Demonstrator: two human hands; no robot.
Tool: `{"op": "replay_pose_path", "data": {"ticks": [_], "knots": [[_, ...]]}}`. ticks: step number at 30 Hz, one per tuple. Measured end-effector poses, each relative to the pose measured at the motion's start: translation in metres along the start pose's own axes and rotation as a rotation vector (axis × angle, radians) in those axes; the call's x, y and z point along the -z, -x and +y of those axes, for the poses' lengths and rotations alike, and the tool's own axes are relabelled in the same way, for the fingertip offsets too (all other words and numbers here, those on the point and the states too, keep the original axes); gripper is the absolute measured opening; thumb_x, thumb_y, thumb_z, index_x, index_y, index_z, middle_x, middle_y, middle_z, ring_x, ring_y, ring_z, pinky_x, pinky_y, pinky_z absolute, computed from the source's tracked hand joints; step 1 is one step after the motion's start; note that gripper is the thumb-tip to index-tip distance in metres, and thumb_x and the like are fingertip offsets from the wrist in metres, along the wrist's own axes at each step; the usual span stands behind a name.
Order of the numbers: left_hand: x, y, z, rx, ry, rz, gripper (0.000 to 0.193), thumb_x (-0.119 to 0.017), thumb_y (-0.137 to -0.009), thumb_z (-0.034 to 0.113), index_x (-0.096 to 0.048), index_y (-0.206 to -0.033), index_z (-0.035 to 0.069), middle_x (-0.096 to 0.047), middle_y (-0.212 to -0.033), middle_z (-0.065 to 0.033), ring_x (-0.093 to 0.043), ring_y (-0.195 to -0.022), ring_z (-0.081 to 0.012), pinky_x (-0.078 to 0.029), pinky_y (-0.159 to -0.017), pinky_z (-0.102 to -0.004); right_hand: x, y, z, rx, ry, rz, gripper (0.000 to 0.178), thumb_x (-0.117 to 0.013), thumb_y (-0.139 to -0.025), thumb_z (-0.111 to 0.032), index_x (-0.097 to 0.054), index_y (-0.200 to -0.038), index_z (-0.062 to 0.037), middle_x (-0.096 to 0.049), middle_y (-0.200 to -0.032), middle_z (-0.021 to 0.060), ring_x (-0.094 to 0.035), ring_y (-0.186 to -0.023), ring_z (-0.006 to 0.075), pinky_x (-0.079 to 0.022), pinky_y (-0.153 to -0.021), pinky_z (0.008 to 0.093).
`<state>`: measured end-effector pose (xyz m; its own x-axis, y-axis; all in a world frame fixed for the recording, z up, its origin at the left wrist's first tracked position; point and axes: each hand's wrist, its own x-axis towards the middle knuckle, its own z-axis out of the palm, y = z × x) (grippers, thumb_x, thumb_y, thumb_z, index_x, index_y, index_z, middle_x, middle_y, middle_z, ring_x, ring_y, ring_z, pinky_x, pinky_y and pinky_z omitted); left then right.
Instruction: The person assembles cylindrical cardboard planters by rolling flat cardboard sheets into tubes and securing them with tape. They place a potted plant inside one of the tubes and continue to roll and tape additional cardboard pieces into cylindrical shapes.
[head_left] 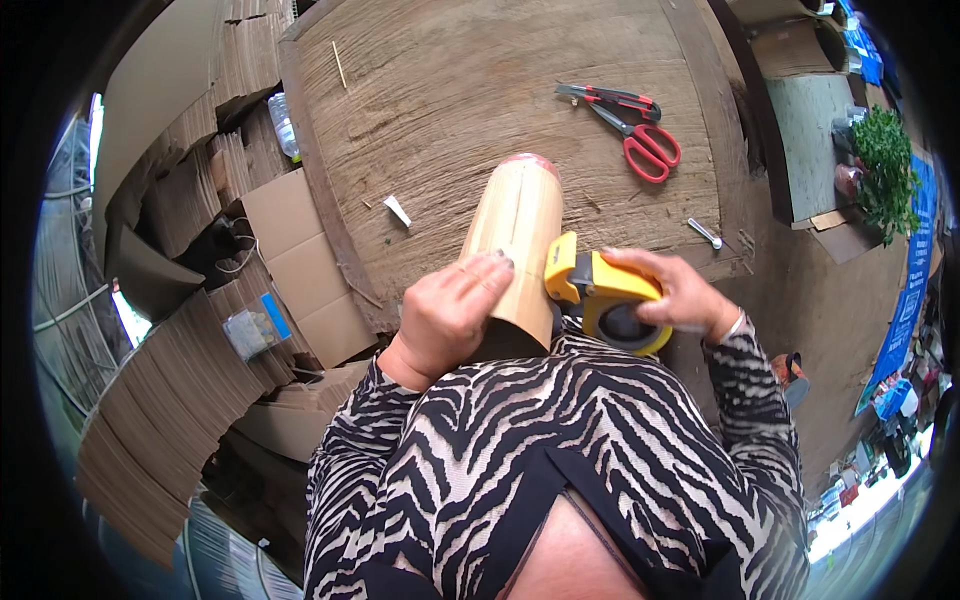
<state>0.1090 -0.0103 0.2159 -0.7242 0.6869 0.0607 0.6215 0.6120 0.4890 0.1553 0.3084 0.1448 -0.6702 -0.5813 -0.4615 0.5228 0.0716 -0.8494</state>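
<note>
A light tan, wood-grained tube (512, 222) lies lengthwise in front of me, reddish at its far end, its near end close to my body. My left hand (448, 312) is closed over the tube's near left side, fingers pressed on its top. In my right hand (680, 288) is a yellow tape dispenser (612, 292), gripped from the right. The dispenser's front end is right against the tube's right side; whether tape is stuck there I cannot make out.
On the wooden table (430, 100) are red-handled scissors (640, 145), a red-and-black utility knife (620, 100), a small white tube (397, 211) and a white-handled small tool (705, 233). Stacked cardboard (160, 410) crowds the left. A green plant (885, 165) stands at the far right.
</note>
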Motion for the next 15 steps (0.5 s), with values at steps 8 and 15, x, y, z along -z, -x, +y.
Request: {"op": "replay_pose_path", "data": {"ticks": [8, 15], "knots": [[-0.006, 0.049, -0.006, 0.521, 0.153, 0.269, 0.045, -0.059, -0.076, -0.006, -0.067, -0.119, 0.004, -0.069, -0.113, -0.019, -0.068, -0.101, -0.0344, -0.055, -0.089, -0.0371, 0.029, -0.114, -0.097, 0.009, 0.417, -0.291, 0.072, -0.067, -0.07, 0.001, -0.053, -0.14, -0.0077, -0.059, -0.137, 0.011, -0.057, -0.122, 0.0211, -0.041, -0.109, 0.0305], [0.022, 0.056, -0.009, 0.294, -0.097, -0.199, 0.051, -0.059, -0.074, -0.002, -0.063, -0.125, 0.007, -0.066, -0.121, -0.0137, -0.069, -0.096, -0.0293, -0.058, -0.081, -0.0362, 0.002, -0.095, -0.112, -0.079, 0.558, -0.319, 0.07, -0.07, -0.073, -0.003, -0.052, -0.141, -0.0055, -0.061, -0.135, 0.0114, -0.06, -0.119, 0.0187, -0.043, -0.108, 0.0299]]}}
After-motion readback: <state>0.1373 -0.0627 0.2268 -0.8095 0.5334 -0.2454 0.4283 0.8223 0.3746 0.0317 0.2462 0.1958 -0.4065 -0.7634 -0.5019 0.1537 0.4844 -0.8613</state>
